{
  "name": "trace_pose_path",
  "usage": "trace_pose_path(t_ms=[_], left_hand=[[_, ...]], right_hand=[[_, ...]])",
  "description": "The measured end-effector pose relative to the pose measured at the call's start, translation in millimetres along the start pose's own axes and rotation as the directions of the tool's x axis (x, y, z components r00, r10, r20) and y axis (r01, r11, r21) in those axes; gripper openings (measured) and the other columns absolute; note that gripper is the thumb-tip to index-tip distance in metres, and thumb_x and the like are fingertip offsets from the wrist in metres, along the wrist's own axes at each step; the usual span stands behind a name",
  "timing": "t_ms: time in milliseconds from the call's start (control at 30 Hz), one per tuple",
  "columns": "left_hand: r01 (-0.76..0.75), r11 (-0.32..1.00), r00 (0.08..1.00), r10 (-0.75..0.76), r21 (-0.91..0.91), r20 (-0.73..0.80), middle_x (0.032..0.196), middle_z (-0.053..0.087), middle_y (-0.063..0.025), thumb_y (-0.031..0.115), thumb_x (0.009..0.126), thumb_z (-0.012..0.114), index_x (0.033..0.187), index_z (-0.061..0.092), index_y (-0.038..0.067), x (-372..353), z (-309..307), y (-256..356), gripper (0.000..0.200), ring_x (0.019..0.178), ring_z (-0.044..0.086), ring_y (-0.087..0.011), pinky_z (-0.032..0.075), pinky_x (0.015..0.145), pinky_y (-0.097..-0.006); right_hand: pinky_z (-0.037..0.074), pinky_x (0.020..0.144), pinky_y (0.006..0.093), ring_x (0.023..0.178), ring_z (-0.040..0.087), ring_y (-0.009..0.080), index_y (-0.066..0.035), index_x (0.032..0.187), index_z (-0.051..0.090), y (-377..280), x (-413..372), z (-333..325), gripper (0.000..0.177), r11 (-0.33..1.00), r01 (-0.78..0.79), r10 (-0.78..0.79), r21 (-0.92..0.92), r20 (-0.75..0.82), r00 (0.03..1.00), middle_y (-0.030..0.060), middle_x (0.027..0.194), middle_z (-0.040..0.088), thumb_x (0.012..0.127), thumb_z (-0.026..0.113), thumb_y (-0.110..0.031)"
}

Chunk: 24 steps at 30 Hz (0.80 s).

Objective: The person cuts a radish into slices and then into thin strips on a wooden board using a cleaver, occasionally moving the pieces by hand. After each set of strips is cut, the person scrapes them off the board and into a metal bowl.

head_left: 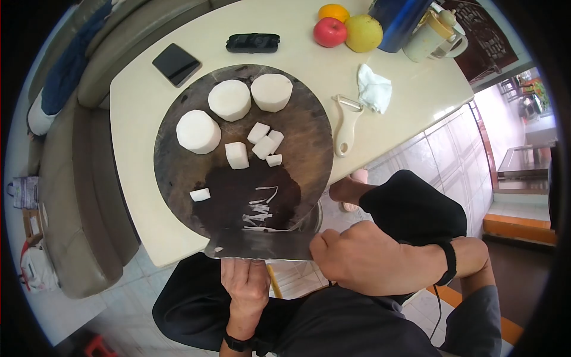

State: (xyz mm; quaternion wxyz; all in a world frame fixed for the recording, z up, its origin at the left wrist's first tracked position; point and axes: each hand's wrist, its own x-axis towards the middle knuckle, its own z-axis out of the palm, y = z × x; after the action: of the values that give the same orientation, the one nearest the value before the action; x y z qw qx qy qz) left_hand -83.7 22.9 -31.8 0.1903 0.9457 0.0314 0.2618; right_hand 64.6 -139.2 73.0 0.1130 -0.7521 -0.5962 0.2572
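Lower centre: the right hand [357, 257] is clenched around the handle of the cleaver [262, 245] (the handle is hidden in the fist). The blade lies broad side up over the near edge of the round board [178, 166]. The left hand [244, 288] lies just below, fingers extended and holding nothing, their tips hidden by the blade. White strips [262, 214] sit just above the blade, with chunks [262, 146] and a peeler [345, 128] further up.
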Motion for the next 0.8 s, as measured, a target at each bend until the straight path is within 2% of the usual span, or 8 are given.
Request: trace_pose_path(t_ms=[33,133,267,367,433,567,633,800], left_hand=[[0.008,1.000,1.000,-0.008,-0.007,-0.014,0.101,0.064,-0.0205,-0.017,0.067,0.065,0.094,0.066,-0.007,-1,0,0,0.029,0.094,0.063,-0.0406,0.051,0.083,-0.0445],[0.071,0.997,0.997,-0.069,-0.043,0.033,0.101,0.064,-0.0198,-0.017,0.066,0.065,0.094,0.066,-0.006,-6,-2,2,0.030,0.094,0.063,-0.0408,0.051,0.082,-0.0445],[0.078,0.995,0.997,-0.076,-0.060,0.030,0.099,0.064,-0.0190,-0.017,0.065,0.065,0.094,0.066,-0.006,-5,-1,2,0.031,0.094,0.063,-0.0405,0.051,0.082,-0.0453],[0.036,0.998,0.999,-0.036,-0.046,0.012,0.099,0.064,-0.0192,-0.017,0.065,0.064,0.095,0.066,-0.006,0,-2,2,0.032,0.093,0.063,-0.0404,0.051,0.081,-0.0458],[-0.004,1.000,1.000,0.003,-0.018,-0.007,0.096,0.063,-0.0197,-0.013,0.069,0.061,0.090,0.064,-0.008,-1,0,0,0.022,0.087,0.062,-0.0386,0.051,0.077,-0.0473],[0.004,1.000,1.000,-0.005,-0.030,-0.011,0.098,0.063,-0.0200,-0.012,0.071,0.061,0.091,0.064,-0.007,-2,2,0,0.021,0.088,0.062,-0.0394,0.050,0.078,-0.0486],[0.020,1.000,1.000,-0.020,-0.011,-0.020,0.102,0.063,-0.0204,-0.017,0.064,0.063,0.093,0.066,-0.007,2,0,4,0.031,0.094,0.061,-0.0417,0.050,0.083,-0.0463],[0.070,0.997,0.997,-0.069,-0.045,0.023,0.104,0.062,-0.0206,-0.017,0.064,0.064,0.093,0.066,-0.007,-10,1,2,0.031,0.095,0.060,-0.0418,0.049,0.083,-0.0463]], right_hand=[[0.048,0.045,0.0378,0.061,0.065,0.0302,0.007,0.079,0.056,0,1,1,0.019,1.000,-0.010,0.010,-0.022,0.004,1.000,0.0185,0.068,0.059,0.067,0.064,-0.004],[0.048,0.046,0.0380,0.060,0.065,0.0297,0.007,0.079,0.056,7,0,5,0.018,0.998,0.039,-0.042,-0.042,-0.066,0.997,0.0179,0.068,0.059,0.066,0.064,-0.004],[0.048,0.046,0.0381,0.059,0.064,0.0291,0.006,0.078,0.055,3,-6,0,0.018,0.998,0.059,-0.061,-0.021,-0.067,0.996,0.0169,0.067,0.058,0.066,0.064,-0.004],[0.048,0.045,0.0375,0.058,0.063,0.0288,0.006,0.077,0.054,0,-7,2,0.018,0.999,0.026,-0.028,-0.038,-0.049,0.998,0.0160,0.066,0.057,0.066,0.064,-0.005],[0.048,0.044,0.0366,0.057,0.064,0.0279,0.006,0.077,0.054,0,-6,3,0.019,0.997,0.034,-0.037,-0.062,-0.052,0.998,0.0155,0.066,0.058,0.066,0.064,-0.006],[0.048,0.044,0.0362,0.058,0.064,0.0272,0.006,0.078,0.055,-10,2,9,0.018,0.994,-0.032,0.030,-0.109,-0.022,0.999,0.0155,0.068,0.059,0.066,0.064,-0.005],[0.048,0.044,0.0363,0.059,0.065,0.0271,0.006,0.078,0.055,-9,7,9,0.018,0.998,0.000,-0.002,-0.057,-0.029,1.000,0.0161,0.069,0.060,0.066,0.064,-0.003],[0.048,0.045,0.0358,0.059,0.065,0.0278,0.007,0.078,0.055,-1,3,7,0.019,0.995,0.072,-0.077,-0.063,-0.070,0.995,0.0168,0.070,0.059,0.065,0.065,-0.003]])
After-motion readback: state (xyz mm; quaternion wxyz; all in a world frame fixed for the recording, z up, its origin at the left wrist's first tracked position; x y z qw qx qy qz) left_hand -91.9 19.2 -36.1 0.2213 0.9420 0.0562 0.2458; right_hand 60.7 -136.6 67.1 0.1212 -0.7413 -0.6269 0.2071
